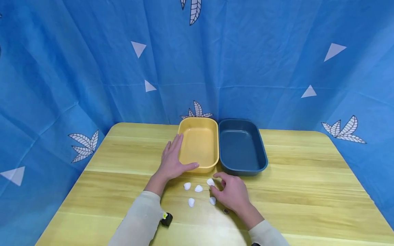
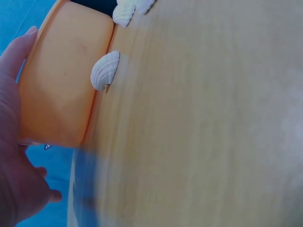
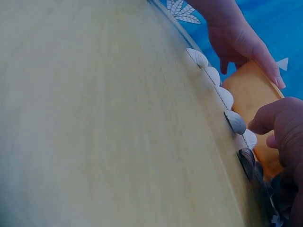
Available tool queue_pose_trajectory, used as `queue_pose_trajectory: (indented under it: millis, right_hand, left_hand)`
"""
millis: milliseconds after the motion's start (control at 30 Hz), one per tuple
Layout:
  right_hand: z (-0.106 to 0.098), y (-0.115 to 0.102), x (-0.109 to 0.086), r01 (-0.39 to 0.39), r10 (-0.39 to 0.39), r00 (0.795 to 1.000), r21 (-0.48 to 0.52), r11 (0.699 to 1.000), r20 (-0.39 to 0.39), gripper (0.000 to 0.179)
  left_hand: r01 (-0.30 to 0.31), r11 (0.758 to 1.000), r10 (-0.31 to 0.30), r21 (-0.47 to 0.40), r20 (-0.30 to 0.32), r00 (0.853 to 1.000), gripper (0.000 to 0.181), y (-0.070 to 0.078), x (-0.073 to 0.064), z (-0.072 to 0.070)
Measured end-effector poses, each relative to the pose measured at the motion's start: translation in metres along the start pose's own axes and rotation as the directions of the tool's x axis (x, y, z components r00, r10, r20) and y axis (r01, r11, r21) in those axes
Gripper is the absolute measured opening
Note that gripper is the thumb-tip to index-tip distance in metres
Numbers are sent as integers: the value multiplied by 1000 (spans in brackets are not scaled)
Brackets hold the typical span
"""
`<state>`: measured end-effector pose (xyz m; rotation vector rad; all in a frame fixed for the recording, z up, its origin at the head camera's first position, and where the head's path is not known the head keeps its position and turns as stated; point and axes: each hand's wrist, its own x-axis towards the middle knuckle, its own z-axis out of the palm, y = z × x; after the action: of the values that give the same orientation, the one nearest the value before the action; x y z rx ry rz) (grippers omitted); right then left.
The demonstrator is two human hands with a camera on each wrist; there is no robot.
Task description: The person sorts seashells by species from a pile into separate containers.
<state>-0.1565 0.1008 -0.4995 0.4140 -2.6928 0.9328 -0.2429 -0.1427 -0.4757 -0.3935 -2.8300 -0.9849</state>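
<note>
My left hand [image 1: 172,162] rests against the yellow bin [image 1: 181,169], fingers spread along its left side and thumb over the front rim. In front of that bin, several white ribbed seashells [image 1: 198,188] lie on the table. My right hand [image 1: 232,191] is low over the right end of the shells. Its thumb and index finger curve around a white shell [image 1: 210,182] with a gap between them; a firm pinch does not show. Another white shell [image 1: 212,200] sits below the thumb, and a small dark shell [image 1: 226,211] lies beside the right wrist.
A dark blue bin [image 1: 241,150] stands tight against the yellow bin's right side, with nothing visible inside either. Both are near the back edge of the wooden table [image 1: 307,191]. A blue patterned curtain [image 1: 261,61] hangs behind. A black device [image 1: 167,219] is at my left wrist.
</note>
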Motion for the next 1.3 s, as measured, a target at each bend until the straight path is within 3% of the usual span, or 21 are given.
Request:
queue_pose_trajectory:
  millis: [367, 567, 767, 1000, 1300]
  right_hand:
    - [7, 0, 3, 38, -37, 999, -15, 999, 39, 20]
    - [7, -1, 3, -8, 9, 999, -29, 1000, 41, 14]
    - [5, -3, 5, -65, 68, 994, -32, 997, 80, 24]
    - [1, -1, 8, -42, 43, 985, -11, 999, 169, 21]
    - [1, 1, 10, -55, 56, 980, -7, 998, 192, 17]
  left_hand:
    - [4, 999, -4, -33, -3, 1000, 128, 1, -2, -2]
    - [1, 999, -1, -37, -5, 1000, 127, 0, -2, -1]
    - [18, 999, -17, -39, 5, 1000, 126, 0, -1, -2]
    - [23, 999, -23, -47, 7, 1000, 127, 0, 0, -2]
    - [22, 998, -22, -55, 7, 1000, 127, 1, -2, -2]
